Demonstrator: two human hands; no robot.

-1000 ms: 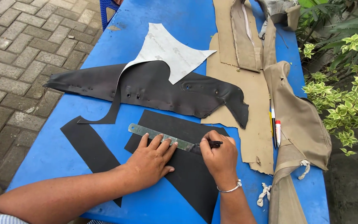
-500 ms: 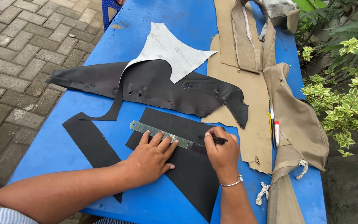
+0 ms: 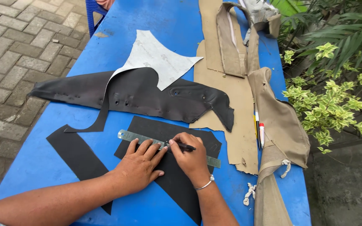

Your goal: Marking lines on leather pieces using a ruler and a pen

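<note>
Entry, marking work in hand: my left hand (image 3: 138,167) lies flat, fingers spread, pressing a steel ruler (image 3: 164,147) onto a black sheet piece (image 3: 177,180) near the front of the desk (image 3: 55,167); its grip is apart, closed on nothing. My right hand (image 3: 192,158) has its grip clamped on a dark pen (image 3: 183,146), tip at the ruler's edge about midway along. I judge the line partly ruled; I cannot see a mark on the black, so what is left is unclear. A second black strip (image 3: 78,157) lies to the left, apart. Behind: a long perforated black leather piece (image 3: 147,98), a grey paper pattern (image 3: 158,58), tan card and fabric pieces (image 3: 235,83), pens (image 3: 258,129) by the right edge. Surface: blue-painted top, outdoors, over grey paving blocks (image 3: 9,50), green shrubs (image 3: 336,96) on the right.
</note>
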